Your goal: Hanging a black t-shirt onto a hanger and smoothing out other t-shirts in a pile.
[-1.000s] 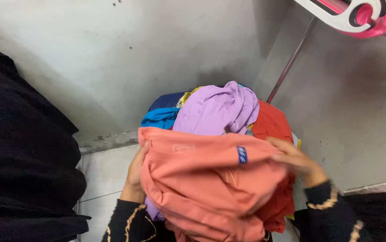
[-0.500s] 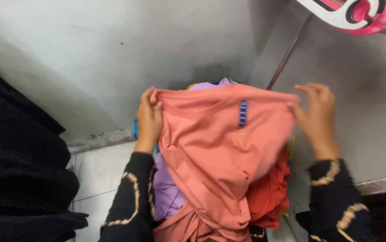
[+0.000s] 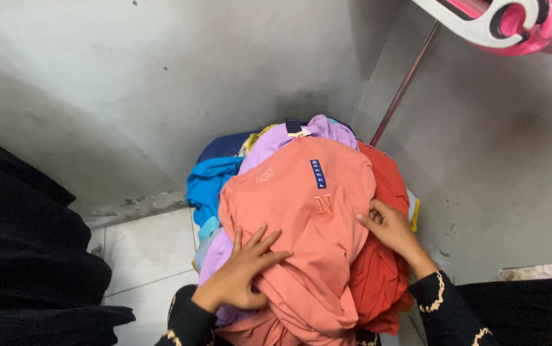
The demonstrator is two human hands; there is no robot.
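A salmon-pink shirt [image 3: 301, 211] with a blue size strip and a small embroidered mark lies draped over a heap of clothes. My left hand [image 3: 241, 272] rests flat on its lower left side, fingers spread. My right hand [image 3: 388, 227] presses on the shirt's right edge, where it meets a red garment [image 3: 388, 282]. Under the pink shirt show a lilac garment [image 3: 276, 144], a bright blue one [image 3: 209, 186] and a dark navy one [image 3: 221, 146]. Both my sleeves are black with gold trim.
A grey concrete wall [image 3: 160, 83] stands behind the heap, with white floor tiles [image 3: 144, 250] at its foot. A thin metal rod [image 3: 404, 83] leans in the corner. Pink and white hangers [image 3: 507, 22] hang top right. Black fabric [image 3: 19, 256] fills the left side.
The pink shirt, held up and spread by its shoulders half a second ago, has been lowered onto the heap. Both hands have dropped from its top corners to its lower sides.
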